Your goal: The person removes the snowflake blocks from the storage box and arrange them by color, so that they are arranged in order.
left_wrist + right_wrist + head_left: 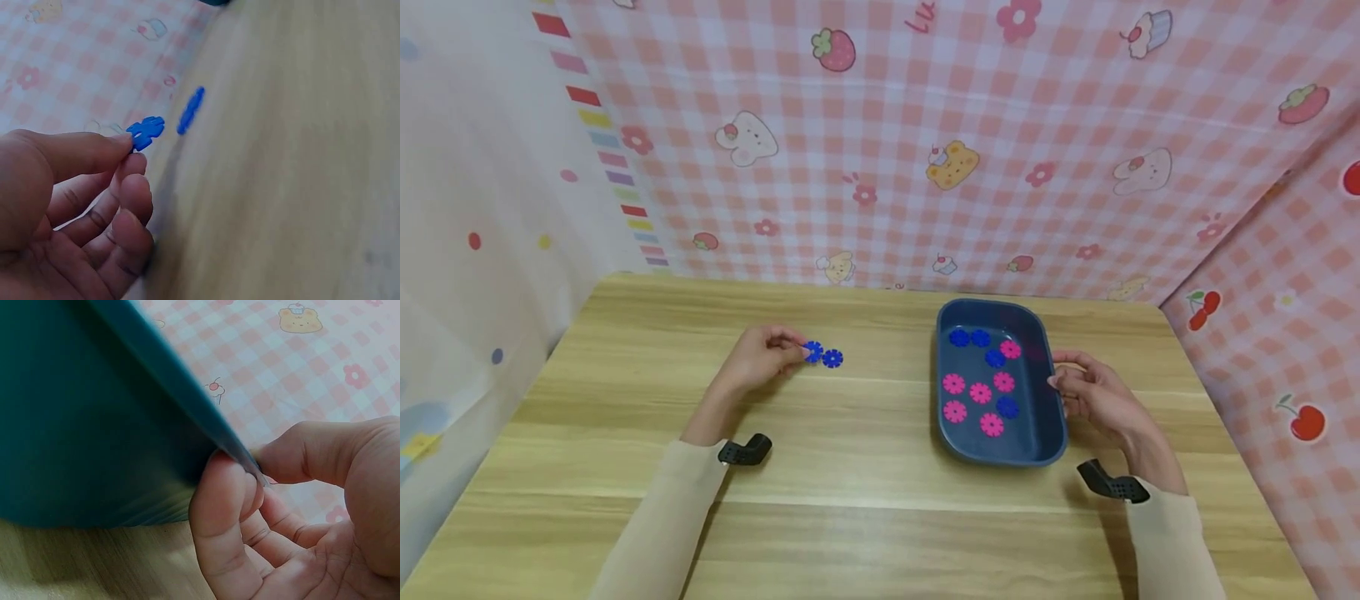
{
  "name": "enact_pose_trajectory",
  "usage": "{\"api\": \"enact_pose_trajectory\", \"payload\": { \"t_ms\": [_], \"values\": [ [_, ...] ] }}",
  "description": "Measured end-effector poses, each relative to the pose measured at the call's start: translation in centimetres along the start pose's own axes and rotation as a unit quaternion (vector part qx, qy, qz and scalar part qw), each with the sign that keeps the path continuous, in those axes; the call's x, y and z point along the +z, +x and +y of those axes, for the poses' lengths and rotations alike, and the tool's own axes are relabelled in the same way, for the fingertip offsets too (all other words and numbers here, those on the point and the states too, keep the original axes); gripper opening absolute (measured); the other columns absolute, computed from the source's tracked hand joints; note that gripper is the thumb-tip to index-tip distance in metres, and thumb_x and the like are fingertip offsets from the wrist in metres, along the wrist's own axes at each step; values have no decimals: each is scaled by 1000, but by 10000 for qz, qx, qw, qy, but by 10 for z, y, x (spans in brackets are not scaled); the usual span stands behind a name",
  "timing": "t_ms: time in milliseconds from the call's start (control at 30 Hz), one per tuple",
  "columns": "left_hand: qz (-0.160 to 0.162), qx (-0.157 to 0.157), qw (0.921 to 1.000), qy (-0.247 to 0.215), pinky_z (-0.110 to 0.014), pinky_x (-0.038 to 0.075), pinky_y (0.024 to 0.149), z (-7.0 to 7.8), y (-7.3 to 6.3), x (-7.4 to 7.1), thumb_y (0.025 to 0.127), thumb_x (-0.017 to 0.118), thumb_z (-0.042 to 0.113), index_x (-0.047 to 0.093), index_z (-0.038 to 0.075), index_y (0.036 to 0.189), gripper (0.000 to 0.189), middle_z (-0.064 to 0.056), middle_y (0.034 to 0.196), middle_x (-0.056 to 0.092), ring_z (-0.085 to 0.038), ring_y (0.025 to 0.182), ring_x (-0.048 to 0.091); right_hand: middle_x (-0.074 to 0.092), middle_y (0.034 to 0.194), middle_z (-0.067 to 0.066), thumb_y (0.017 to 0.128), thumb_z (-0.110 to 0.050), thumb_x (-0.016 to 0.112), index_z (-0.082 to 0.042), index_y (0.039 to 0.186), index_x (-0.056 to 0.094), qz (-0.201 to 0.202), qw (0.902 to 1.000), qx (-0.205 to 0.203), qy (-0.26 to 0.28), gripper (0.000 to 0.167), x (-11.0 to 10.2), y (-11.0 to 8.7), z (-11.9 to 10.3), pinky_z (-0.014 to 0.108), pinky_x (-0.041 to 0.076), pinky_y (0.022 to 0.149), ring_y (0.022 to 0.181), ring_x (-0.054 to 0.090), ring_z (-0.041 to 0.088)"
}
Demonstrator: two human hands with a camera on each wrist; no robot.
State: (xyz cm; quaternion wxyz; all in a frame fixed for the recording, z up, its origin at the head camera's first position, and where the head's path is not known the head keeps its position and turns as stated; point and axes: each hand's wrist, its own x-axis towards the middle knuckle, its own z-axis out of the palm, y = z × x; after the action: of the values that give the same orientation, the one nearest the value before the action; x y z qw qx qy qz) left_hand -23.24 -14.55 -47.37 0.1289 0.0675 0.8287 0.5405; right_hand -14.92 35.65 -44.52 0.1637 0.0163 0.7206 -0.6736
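Note:
My left hand [765,357] pinches a blue notched disc [147,131] between thumb and fingers, over the left half of the table. Just right of it lies a second blue notched disc [832,358], which shows edge-on in the left wrist view. My right hand [1096,392] grips the right rim of a dark blue tray [1033,433], thumb on one side and fingers on the other. Inside the tray are several pink notched discs [981,393] and several blue notched discs [1007,407], lying apart or side by side on its floor.
The wooden table [850,517] meets a pink checked cloth [880,225] at its back edge. Further cloth hangs along both sides. A black wrist camera [745,451] sits at the left cuff and another black wrist camera [1112,483] at the right.

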Motion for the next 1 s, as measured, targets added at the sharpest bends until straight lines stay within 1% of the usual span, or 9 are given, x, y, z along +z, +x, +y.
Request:
{"api": "enact_pose_trajectory", "payload": {
  "t_ms": [100, 200, 367, 600, 767, 900, 1000],
  "values": [
    [-17, -137, 9999, 55, -24, 50, 52, -4, -1, 1, 96, 69, 10, 71, 2, 109, 16, -8, 81, 68, -17, 65, 58, 65, 91, -5, 105, -7, 54, -4, 137, 38, -13, 10000, -11, -82, 36, 0, 0, -1, 24, 57, 62, 72, 66, 8],
    [-22, -167, 9997, 168, -24, 51, 52, -5, 0, 3, 95, 69, 9, 70, 1, 108, 15, -6, 78, 66, -16, 62, 58, 66, 90, -5, 105, -7, 54, -5, 136, 38, -23, 10000, -5, -60, 35, -1, 0, 0, 24, 57, 61, 72, 66, 8],
    [36, -164, 9993, 325, -24, 51, 51, -1, 0, 5, 94, 69, 4, 70, -1, 107, 14, -6, 78, 64, -16, 58, 57, 66, 88, -6, 105, -7, 55, -5, 136, 39, -59, 10000, -18, 45, 35, 0, 0, 2, 24, 58, 61, 70, 66, 7],
    [234, -357, 9983, 389, -24, 52, 52, 0, -1, 7, 94, 68, 3, 68, 0, 107, 13, -6, 80, 64, -16, 60, 59, 64, 88, -6, 104, -9, 57, -5, 137, 39, 10, 10000, 34, -74, 38, 2, 2, 1, 24, 57, 61, 70, 65, 8],
    [297, -490, 9977, 354, -23, 49, 50, 1, -1, 7, 92, 67, 1, 66, -1, 108, 16, -4, 78, 60, -16, 60, 57, 63, 88, -6, 104, -8, 56, -4, 137, 39, 13, 9999, 16, -124, 37, 2, 3, 1, 24, 57, 61, 69, 64, 8],
    [253, -480, 9978, 370, -23, 48, 51, 0, -1, 6, 91, 67, 2, 66, -1, 109, 18, -3, 78, 59, -15, 61, 57, 64, 87, -6, 104, -7, 56, -4, 136, 40, 27, 10000, 13, -82, 36, 2, 3, 1, 23, 56, 60, 68, 64, 7],
    [178, -400, 9985, 322, -24, 51, 53, -1, -1, 3, 93, 66, 4, 66, -2, 110, 18, -5, 79, 62, -15, 62, 58, 65, 86, -6, 104, -7, 56, -4, 135, 40, 43, 10000, 31, -42, 35, 2, 2, 2, 23, 56, 59, 68, 64, 7]
  ]
}}
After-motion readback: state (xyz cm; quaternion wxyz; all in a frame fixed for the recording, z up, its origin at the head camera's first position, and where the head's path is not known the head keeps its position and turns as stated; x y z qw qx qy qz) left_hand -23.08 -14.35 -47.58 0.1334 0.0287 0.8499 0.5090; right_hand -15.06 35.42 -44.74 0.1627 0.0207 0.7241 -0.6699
